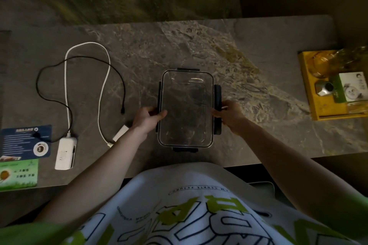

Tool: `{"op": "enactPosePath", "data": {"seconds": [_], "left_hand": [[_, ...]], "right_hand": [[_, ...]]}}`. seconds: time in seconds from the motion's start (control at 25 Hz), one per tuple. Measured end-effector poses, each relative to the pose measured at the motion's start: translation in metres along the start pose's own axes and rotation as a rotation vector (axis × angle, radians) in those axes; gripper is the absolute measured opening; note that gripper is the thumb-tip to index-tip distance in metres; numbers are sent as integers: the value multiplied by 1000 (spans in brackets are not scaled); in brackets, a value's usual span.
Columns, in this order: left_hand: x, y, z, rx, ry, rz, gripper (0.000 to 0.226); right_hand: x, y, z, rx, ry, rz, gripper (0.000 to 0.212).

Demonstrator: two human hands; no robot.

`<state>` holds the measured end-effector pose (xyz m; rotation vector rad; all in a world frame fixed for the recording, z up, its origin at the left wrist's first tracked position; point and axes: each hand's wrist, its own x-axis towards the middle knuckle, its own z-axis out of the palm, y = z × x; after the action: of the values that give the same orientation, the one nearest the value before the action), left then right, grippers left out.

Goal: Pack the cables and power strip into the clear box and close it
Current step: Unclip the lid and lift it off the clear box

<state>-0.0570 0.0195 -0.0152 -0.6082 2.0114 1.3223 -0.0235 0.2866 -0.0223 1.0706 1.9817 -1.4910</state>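
A clear box (186, 93) with dark side latches stands in the middle of the stone table, its lid on top. My left hand (148, 118) grips its left edge at the latch, thumb on the lid. My right hand (229, 114) grips the right edge by the right latch. To the left lies a white power strip (65, 152) with its white cable (105, 77) looping back to a white plug (120, 132). A thin black cable (83, 58) curves over the white one, one end (123, 111) lying near my left hand.
Printed cards (22, 143) lie at the table's left front edge under the strip's far end. A yellow tray (310, 93) with glassware and a small box sits at the right edge. The table's front edge runs just before my body.
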Motion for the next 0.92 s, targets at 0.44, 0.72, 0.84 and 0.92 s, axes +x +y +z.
{"op": "enactPosePath", "data": {"seconds": [0.44,0.72,0.84,0.92], "left_hand": [[0,0,2,-38,37,-25,37],[-11,1,8,139,216,82,39],[-9,4,5,68,166,24,49],[-8,3,5,66,153,41,49]], "right_hand": [[-1,2,-1,73,-33,10,38],[-2,1,-2,84,-54,21,30],[-4,1,-3,81,-53,27,33],[-3,1,-3,83,-54,34,31]]}}
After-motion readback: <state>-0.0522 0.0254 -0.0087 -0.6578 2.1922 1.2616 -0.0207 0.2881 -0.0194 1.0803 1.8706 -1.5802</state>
